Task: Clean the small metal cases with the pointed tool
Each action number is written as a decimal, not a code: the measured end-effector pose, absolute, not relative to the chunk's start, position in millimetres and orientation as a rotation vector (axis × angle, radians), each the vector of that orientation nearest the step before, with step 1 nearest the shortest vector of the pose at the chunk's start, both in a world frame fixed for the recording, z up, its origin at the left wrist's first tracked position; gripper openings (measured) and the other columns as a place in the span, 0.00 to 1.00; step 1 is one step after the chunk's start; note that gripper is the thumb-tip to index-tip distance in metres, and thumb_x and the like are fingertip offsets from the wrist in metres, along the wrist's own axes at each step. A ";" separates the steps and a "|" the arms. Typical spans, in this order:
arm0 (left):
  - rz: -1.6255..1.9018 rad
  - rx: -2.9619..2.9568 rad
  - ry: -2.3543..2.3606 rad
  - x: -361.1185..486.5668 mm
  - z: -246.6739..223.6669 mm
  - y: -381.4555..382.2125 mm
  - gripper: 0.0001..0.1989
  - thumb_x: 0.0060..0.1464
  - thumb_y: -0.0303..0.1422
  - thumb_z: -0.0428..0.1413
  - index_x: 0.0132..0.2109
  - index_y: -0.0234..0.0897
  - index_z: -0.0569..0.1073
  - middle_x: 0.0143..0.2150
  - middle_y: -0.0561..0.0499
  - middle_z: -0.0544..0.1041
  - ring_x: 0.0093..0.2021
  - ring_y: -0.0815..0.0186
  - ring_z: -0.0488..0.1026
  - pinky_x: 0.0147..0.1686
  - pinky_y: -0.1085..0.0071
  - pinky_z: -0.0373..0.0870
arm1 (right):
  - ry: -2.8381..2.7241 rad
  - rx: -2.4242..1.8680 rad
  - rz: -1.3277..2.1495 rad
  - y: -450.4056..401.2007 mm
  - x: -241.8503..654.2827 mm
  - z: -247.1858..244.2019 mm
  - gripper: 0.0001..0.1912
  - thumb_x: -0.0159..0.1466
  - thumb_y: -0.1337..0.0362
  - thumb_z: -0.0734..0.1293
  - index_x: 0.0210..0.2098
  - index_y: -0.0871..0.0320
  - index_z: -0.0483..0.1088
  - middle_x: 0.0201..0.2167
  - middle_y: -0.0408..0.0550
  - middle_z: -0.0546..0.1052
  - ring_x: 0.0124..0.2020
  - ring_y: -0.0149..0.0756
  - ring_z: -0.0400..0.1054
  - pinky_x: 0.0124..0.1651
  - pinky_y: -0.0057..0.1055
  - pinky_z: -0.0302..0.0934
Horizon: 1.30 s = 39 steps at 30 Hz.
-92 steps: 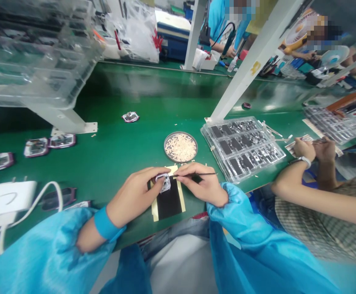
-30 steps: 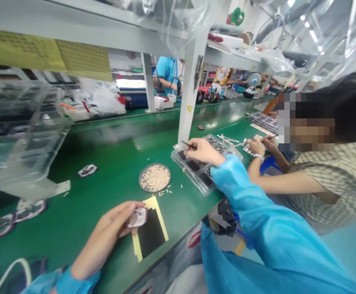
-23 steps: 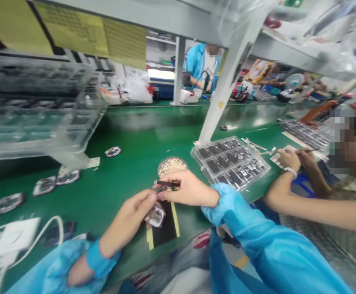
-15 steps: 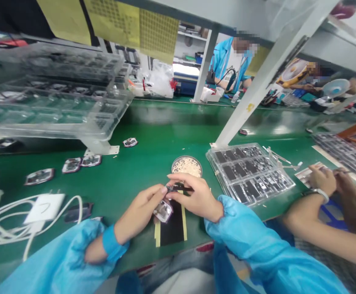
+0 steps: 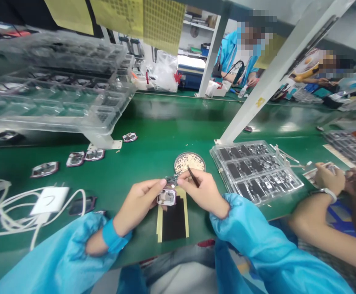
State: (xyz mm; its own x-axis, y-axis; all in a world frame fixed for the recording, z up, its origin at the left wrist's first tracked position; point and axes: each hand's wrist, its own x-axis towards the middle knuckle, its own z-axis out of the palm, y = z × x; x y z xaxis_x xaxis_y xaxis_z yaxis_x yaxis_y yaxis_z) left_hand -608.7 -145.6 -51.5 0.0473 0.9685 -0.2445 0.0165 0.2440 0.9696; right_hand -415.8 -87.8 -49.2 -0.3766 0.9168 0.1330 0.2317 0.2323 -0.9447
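Observation:
My left hand (image 5: 139, 202) is closed on a small housing (image 5: 167, 197) with a pale inner face and a purplish edge. A small dark circuit board (image 5: 172, 181) sits just above it, between the fingertips of both hands. My right hand (image 5: 204, 192) pinches near the board's right end. A slim dark tool, apparently tweezers (image 5: 192, 175), sticks up out of that hand. Whether the board is joined to the housing I cannot tell. Beneath the hands lies a black mat (image 5: 174, 220) edged with yellow tape.
Beyond my hands stands a round dish (image 5: 175, 167) of small pale bits. A clear tray (image 5: 257, 171) of parts lies right, near a co-worker's hands (image 5: 329, 179). Similar housings (image 5: 45, 169), a white charger (image 5: 49, 200) with cable and stacked clear trays (image 5: 101, 118) occupy the left.
The housing has turned to lie more level. The dark tool in my right hand now points up instead of sideways. The whole view has shifted slightly.

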 end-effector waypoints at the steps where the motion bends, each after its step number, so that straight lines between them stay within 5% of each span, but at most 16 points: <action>1: 0.997 1.057 1.298 -610.0 -52.4 -145.7 0.22 0.61 0.49 0.55 0.41 0.33 0.80 0.23 0.50 0.78 0.22 0.69 0.65 0.21 0.74 0.56 | -1.712 -1.049 1.210 -87.9 -415.6 -49.9 0.07 0.63 0.61 0.71 0.32 0.57 0.75 0.26 0.42 0.76 0.25 0.31 0.66 0.29 0.28 0.60; 5: 1.067 1.039 1.301 -613.1 -52.1 -144.1 0.20 0.60 0.46 0.57 0.49 0.33 0.79 0.28 0.49 0.80 0.23 0.70 0.64 0.23 0.74 0.57 | -1.541 -0.941 1.379 -87.9 -413.3 -50.4 0.08 0.64 0.60 0.70 0.34 0.57 0.71 0.29 0.45 0.79 0.32 0.36 0.75 0.38 0.32 0.68; 16: 1.165 1.026 1.243 -615.9 -50.5 -144.9 0.18 0.56 0.35 0.61 0.53 0.34 0.79 0.38 0.48 0.83 0.29 0.69 0.71 0.29 0.74 0.66 | -1.425 -0.963 1.696 -86.1 -414.1 -45.9 0.16 0.54 0.55 0.78 0.35 0.58 0.77 0.31 0.47 0.83 0.33 0.36 0.79 0.42 0.34 0.73; 21: 1.222 1.033 1.153 -614.9 -52.4 -146.3 0.23 0.53 0.32 0.62 0.56 0.34 0.76 0.53 0.42 0.81 0.51 0.55 0.78 0.48 0.66 0.74 | -1.495 -1.009 1.717 -88.3 -417.7 -46.3 0.16 0.54 0.53 0.78 0.30 0.59 0.75 0.24 0.45 0.81 0.28 0.34 0.77 0.36 0.30 0.70; 24: 1.228 1.059 1.162 -612.0 -50.1 -147.6 0.24 0.51 0.33 0.63 0.56 0.33 0.76 0.56 0.41 0.79 0.55 0.52 0.77 0.55 0.60 0.73 | -1.485 -1.018 1.715 -90.9 -420.9 -50.0 0.17 0.55 0.52 0.77 0.30 0.60 0.75 0.23 0.44 0.80 0.26 0.33 0.75 0.33 0.29 0.68; 39: 1.161 1.278 1.359 -608.7 -60.7 -148.5 0.28 0.54 0.38 0.63 0.60 0.33 0.72 0.52 0.41 0.80 0.48 0.55 0.79 0.48 0.61 0.76 | -1.505 -1.050 1.650 -88.4 -421.0 -52.5 0.20 0.54 0.49 0.77 0.30 0.60 0.75 0.22 0.44 0.79 0.26 0.33 0.74 0.35 0.31 0.69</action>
